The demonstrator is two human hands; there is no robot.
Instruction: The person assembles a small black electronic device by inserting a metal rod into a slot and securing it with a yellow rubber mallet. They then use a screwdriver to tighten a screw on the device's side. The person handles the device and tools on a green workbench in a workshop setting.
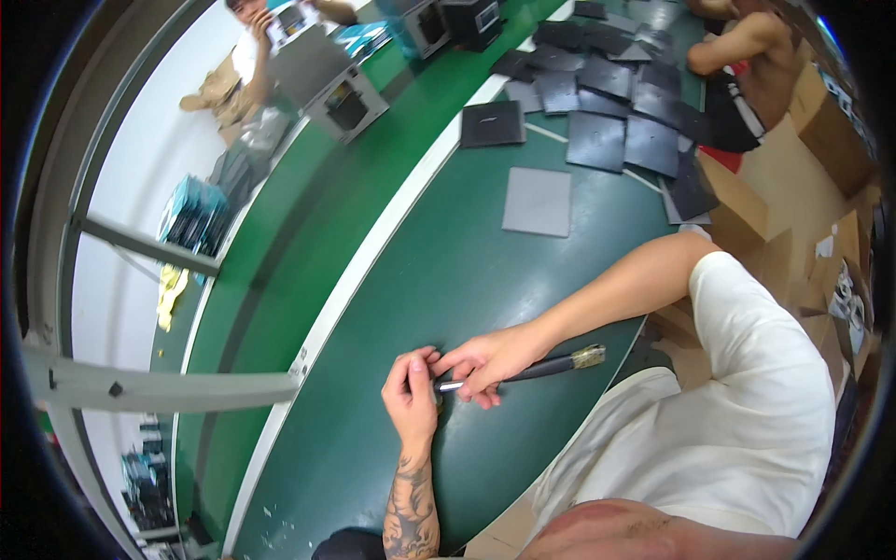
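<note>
Over a dark green counter [448,271], well below a grey square panel [537,201], reaches across from the right with elbow bent, gripping a slim black-handled tool [549,367] in the right hand [490,359], silver end leftward. Curls the left hand [409,394] beside that end, above a tattooed forearm [411,509]; cannot tell whether holding anything in the left grip.

black rod-like tool [546,368] | silvery shaft, mottled gold end | slanting over worktop [373,308] | in right hand [497,358] | shaft tip apparently hidden

The green table [439,252] bears a grey square [537,202] and, seemingly, dark panels [595,140].
</note>
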